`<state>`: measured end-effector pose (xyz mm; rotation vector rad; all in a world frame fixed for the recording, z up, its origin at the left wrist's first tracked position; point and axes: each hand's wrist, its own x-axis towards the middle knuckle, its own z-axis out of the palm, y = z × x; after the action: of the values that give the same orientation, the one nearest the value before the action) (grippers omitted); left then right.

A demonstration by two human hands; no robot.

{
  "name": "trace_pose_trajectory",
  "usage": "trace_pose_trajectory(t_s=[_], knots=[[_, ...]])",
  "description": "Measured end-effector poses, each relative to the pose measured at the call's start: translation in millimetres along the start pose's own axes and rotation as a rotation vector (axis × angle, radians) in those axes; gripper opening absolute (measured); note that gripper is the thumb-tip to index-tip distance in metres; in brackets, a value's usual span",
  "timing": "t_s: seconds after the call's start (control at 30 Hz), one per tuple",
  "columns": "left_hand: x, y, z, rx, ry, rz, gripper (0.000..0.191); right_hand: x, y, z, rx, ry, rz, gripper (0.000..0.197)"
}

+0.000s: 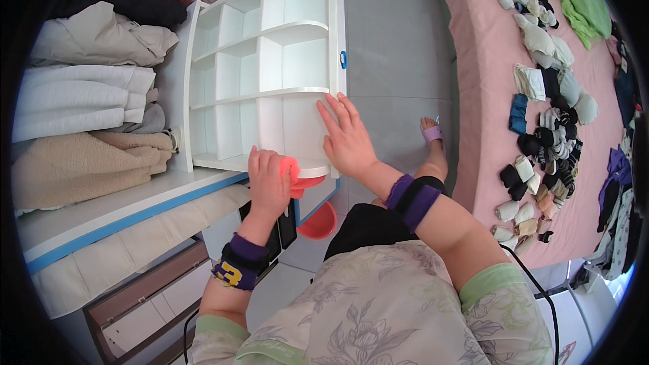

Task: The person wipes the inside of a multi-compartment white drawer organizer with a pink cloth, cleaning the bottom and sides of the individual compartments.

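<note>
A white drawer [337, 15] with divided compartments stands pulled out from the wardrobe, and no items show inside it. My left hand [268, 180] grips a coral-red cloth [304, 186] over the drawer's near side wall. Part of that cloth hangs outside the wall, and the rest is hidden under my fingers. My right hand [349, 142] rests at the near front corner, fingers apart and touching the front panel's top edge. It holds nothing. A blue handle [344, 60] sits on the drawer front.
Hanging coats [91, 96] fill the wardrobe on the left. A red basin [319, 220] stands on the floor below the drawer. At right, a bed with a pink sheet [481, 111] bears rolled socks [545, 137], bras [537, 40] and a green cloth [583, 5].
</note>
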<state>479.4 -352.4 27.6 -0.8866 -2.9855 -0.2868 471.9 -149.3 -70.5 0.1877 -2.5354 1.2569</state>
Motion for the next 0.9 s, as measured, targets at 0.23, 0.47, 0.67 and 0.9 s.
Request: trace_pose_trajectory(t_s=[0.23,0.47,0.67,0.9], knots=[[18,62,37,0.232,-0.092,0.102,0.012,1,2,-1,-0.051,-0.038,0.001,0.069],[1,44,36,0.149,0.058,0.114,0.018,1,0,-4,-0.030,-0.035,-0.008,0.068],[-28,-23,26,0.195,0.323,-0.108,0.023,2,-3,-4,-0.052,-0.035,-0.003,0.067],[-48,-55,27,0.260,0.467,-0.253,0.024,4,-3,-4,-0.083,-0.061,-0.013,0.068]])
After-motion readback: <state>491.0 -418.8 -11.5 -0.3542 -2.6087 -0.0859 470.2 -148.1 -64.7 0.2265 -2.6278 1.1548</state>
